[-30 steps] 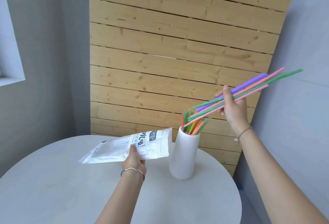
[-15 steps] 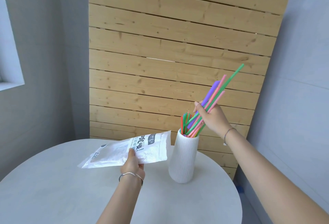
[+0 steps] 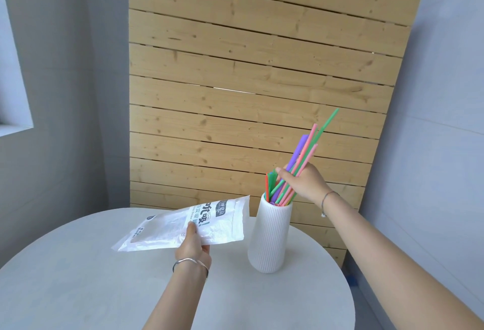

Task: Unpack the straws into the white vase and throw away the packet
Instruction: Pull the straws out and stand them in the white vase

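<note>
lowering straw bundle (image 3: 305,158) into white ribbed vase (image 3: 272,238), we gripped it in right hand (image 3: 305,185); left hand (image 3: 192,247) pinched packet (image 3: 188,223), seemingly empty.

Left arm: bare forearm enters at the bottom edge near centre and rises slightly rightward. A thin silver bangle (image 3: 190,262) sits on the wrist. The left hand (image 3: 192,248) shows its back to the camera. Its thumb lies on top of a white printed plastic packet (image 3: 217,222), pinching it at the near edge; the fingers beneath are hidden.

Right arm: bare, enters from the lower right corner and reaches up and leftward, nearly straight. A thin cord bracelet (image 3: 327,198) circles the wrist. The right hand (image 3: 305,185) is higher than the left, with its thumb stretched leftward and its fingers curled round a bundle of coloured plastic straws (image 3: 306,151), gripped partway along.
</note>
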The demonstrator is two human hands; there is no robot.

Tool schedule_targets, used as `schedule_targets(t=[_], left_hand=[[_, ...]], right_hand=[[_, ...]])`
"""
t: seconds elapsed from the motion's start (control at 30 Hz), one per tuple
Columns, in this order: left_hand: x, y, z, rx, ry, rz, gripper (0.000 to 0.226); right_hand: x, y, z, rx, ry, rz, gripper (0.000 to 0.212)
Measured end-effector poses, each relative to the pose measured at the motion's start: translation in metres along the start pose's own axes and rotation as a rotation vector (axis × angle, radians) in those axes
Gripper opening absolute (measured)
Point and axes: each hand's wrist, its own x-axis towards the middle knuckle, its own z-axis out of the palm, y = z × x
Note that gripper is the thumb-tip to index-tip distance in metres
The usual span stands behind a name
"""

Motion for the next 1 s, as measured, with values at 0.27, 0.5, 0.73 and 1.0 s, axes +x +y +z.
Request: schedule_targets(t=[0.27, 0.5, 0.73, 1.0], left_hand=[[0.004, -0.001, -0.001, -0.034, 0.011, 0.011, 0.038], [0.008, -0.002, -0.003, 0.001, 0.01, 0.0, 0.038], [0.009, -0.003, -0.004, 0.011, 0.009, 0.005, 0.042], [0.008, -0.003, -0.005, 0.016, 0.012, 0.022, 0.041]], right_hand=[[0.005, -0.008, -0.004, 0.178, 0.106, -0.056, 0.028], [-0.004, -0.004, 0.001, 0.102, -0.091, -0.11, 0.049], [-0.004, -0.026, -0.014, 0.161, 0.25, -0.337, 0.076], [-0.013, -0.019, -0.002, 0.079, 0.117, -0.325, 0.095]])
